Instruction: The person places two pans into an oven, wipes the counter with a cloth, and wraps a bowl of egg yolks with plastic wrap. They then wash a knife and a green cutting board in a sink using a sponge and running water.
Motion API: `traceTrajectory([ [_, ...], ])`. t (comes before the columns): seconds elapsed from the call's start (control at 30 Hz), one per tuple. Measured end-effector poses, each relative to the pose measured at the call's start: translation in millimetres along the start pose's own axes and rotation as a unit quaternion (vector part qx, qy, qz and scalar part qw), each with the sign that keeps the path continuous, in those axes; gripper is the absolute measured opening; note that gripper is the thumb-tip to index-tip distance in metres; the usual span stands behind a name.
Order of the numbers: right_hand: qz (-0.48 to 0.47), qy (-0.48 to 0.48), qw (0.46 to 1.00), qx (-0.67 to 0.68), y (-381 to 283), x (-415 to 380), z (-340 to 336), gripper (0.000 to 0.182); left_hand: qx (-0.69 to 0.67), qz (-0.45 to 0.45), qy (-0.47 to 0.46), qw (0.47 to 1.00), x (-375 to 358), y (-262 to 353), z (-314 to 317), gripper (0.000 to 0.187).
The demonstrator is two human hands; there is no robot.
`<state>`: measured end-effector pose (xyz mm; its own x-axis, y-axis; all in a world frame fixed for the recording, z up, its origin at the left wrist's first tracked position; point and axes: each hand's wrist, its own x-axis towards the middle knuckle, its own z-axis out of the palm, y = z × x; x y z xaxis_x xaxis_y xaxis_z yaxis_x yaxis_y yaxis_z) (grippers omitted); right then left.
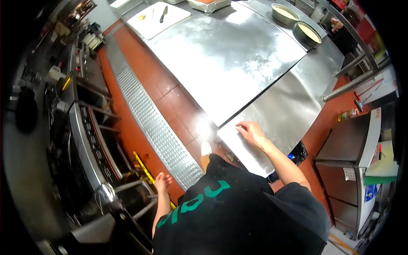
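Observation:
My right hand point(251, 133) is over the near corner of the stainless steel table point(280, 102), fingers loosely bent and apart, with nothing seen in them. Down at my side, above the floor, hangs my left hand point(162, 182). Its fingers are half curled and apart, and it holds nothing visible. The yellow strip point(143, 167) by the cooking equipment is the closest thing to it in this view.
A white cutting board point(146, 25) with a knife point(163, 14) lies at the table's far left. Two round pans point(307, 34) with pale filling stand at the far right. A perforated metal strip point(148, 114) crosses the red tiled floor. A metal cabinet point(344, 170) stands at right.

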<state>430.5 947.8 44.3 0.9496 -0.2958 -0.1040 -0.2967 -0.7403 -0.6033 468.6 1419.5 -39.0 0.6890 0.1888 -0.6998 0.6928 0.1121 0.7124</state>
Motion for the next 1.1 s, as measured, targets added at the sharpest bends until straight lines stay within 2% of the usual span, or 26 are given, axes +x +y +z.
traceTrajectory([
  [0.1, 0.018, 0.065, 0.997, 0.041, -32.2, 39.7, -30.1, 0.018, 0.081, 0.045, -0.073, 0.993, 40.4, 56.4, 73.2, 0.027],
  [0.13, 0.016, 0.083, 0.995, 0.057, -47.6, 51.5, -46.2, 0.017, 0.093, 0.106, -0.084, 0.987, 53.4, 77.6, 98.4, 0.029],
  [0.17, 0.014, 0.1, 0.993, 0.069, -58.2, 62.1, -59.9, 0.016, 0.156, 0.221, -0.081, 0.959, 84.7, 87.2, 114.5, 0.034],
  [0.2, 0.028, 0.104, 0.989, 0.101, -64.3, 73.9, -69.8, 0.016, 0.269, 0.323, -0.041, 0.907, 75.6, 122.5, 143.7, 0.038],
  [0.23, 0.039, 0.11, 0.988, 0.097, -70.4, 84.9, -82.0, 0.016, 0.372, 0.418, 0.0, 0.829, 49.6, 176.9, 182.1, 0.042],
  [0.3, 0.109, 0.095, 0.975, 0.168, -80.5, 105.9, -103.3, 0.017, 0.359, 0.42, -0.021, 0.834, 20.1, 247.6, 252.4, 0.047],
  [0.33, 0.106, 0.106, 0.975, 0.161, -81.3, 117.6, -114.1, 0.02, 0.359, 0.422, -0.035, 0.832, 23.8, 268.3, 280.5, 0.047],
  [0.4, 0.122, 0.13, 0.973, 0.147, -78.3, 139.8, -132.0, 0.02, 0.338, 0.6, -0.1, 0.718, 40.9, 298.0, 334.6, 0.048],
  [0.43, 0.132, 0.141, 0.971, 0.139, -75.2, 150.7, -139.0, 0.02, 0.349, 0.583, -0.146, 0.719, 58.6, 308.4, 361.6, 0.053],
  [0.47, 0.144, 0.169, 0.964, 0.147, -54.9, 163.1, -137.3, 0.019, 0.368, 0.628, -0.181, 0.662, 75.6, 319.6, 389.1, 0.056],
  [0.53, 0.185, 0.179, 0.951, 0.172, -57.0, 184.1, -175.9, 0.019, 0.384, 0.692, -0.261, 0.553, 92.1, 346.5, 448.6, 0.065],
  [0.6, 0.22, 0.192, 0.935, 0.2, -50.8, 208.3, -211.1, 0.019, 0.409, 0.706, -0.331, 0.474, 113.6, 365.4, 512.2, 0.072],
  [0.63, 0.286, 0.217, 0.897, 0.258, -44.6, 217.0, -225.1, 0.019, 0.417, 0.711, -0.354, 0.443, 119.4, 373.0, 537.7, 0.074],
  [0.67, 0.347, 0.239, 0.851, 0.313, -36.3, 225.8, -240.4, 0.018, 0.41, 0.707, -0.369, 0.442, 124.8, 380.2, 563.3, 0.074],
  [0.73, 0.381, 0.274, 0.832, 0.297, -15.1, 242.0, -269.8, 0.017, 0.445, 0.7, -0.41, 0.379, 137.0, 392.4, 605.8, 0.075],
  [0.77, 0.4, 0.303, 0.817, 0.285, -0.5, 248.6, -285.7, 0.017, 0.441, 0.698, -0.42, 0.378, 142.9, 395.4, 622.6, 0.075],
  [0.8, 0.407, 0.307, 0.813, 0.281, 25.2, 251.3, -296.9, 0.017, 0.449, 0.697, -0.432, 0.355, 148.5, 396.5, 639.3, 0.075],
  [0.83, 0.382, 0.368, 0.792, 0.302, 57.6, 248.9, -302.6, 0.016, 0.459, 0.695, -0.444, 0.331, 151.7, 393.6, 653.4, 0.075],
  [0.87, 0.354, 0.427, 0.767, 0.323, 83.3, 252.4, -313.1, 0.016, 0.457, 0.693, -0.45, 0.329, 153.5, 393.9, 665.6, 0.075],
  [0.93, 0.448, 0.445, 0.771, 0.084, 118.2, 268.4, -339.9, 0.017, 0.477, 0.699, -0.45, 0.285, 151.5, 396.2, 675.7, 0.074],
  [0.97, 0.453, 0.439, 0.771, 0.083, 135.6, 276.1, -350.5, 0.017, 0.496, 0.686, -0.455, 0.277, 149.2, 397.5, 676.3, 0.075],
  [1.03, 0.476, 0.469, 0.744, -0.012, 160.6, 297.3, -365.7, 0.018, 0.497, 0.661, -0.481, 0.29, 147.4, 402.0, 677.6, 0.078],
  [1.1, 0.456, 0.46, 0.716, -0.259, 177.8, 324.2, -372.8, 0.015, 0.518, 0.636, -0.489, 0.296, 143.0, 405.2, 678.6, 0.081],
])
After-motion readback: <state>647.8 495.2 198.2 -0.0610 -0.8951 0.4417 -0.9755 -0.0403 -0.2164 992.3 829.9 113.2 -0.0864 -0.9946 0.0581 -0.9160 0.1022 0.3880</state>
